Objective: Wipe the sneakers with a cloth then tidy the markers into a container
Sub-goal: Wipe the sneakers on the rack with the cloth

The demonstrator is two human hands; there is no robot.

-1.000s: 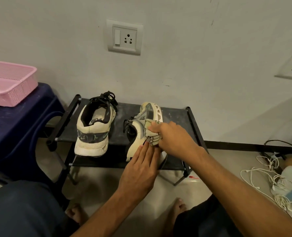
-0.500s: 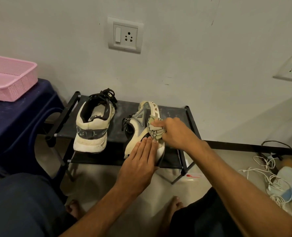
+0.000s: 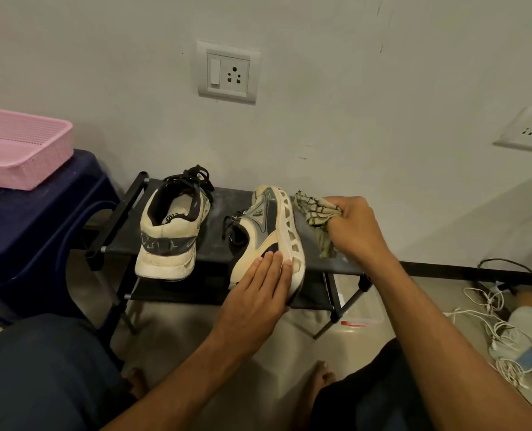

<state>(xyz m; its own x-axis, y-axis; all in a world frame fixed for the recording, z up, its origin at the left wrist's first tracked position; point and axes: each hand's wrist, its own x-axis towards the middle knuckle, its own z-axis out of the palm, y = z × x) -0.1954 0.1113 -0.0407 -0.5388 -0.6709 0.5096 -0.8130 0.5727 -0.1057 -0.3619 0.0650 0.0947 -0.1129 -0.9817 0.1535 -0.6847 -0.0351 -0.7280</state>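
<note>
Two worn cream-and-grey sneakers sit on a low black rack [image 3: 218, 209]. The left sneaker [image 3: 171, 231] stands upright, heel toward me. The right sneaker [image 3: 269, 234] is tipped on its side, sole facing right. My left hand [image 3: 258, 293] lies with straight fingers pressed flat on its heel end. My right hand [image 3: 356, 228] grips a checked beige cloth [image 3: 314, 209] just right of the sole, apart from the shoe. No markers are in view.
A pink basket [image 3: 19, 150] rests on a dark blue plastic stool [image 3: 31, 219] at the left. White cables [image 3: 494, 325] and a bundle lie on the floor at the right. The wall with sockets stands close behind the rack. My knees and bare feet are below.
My right hand has moved the cloth off the right sneaker's upper to the right, past the sole. My left hand stays pressed on the sneaker's heel end.
</note>
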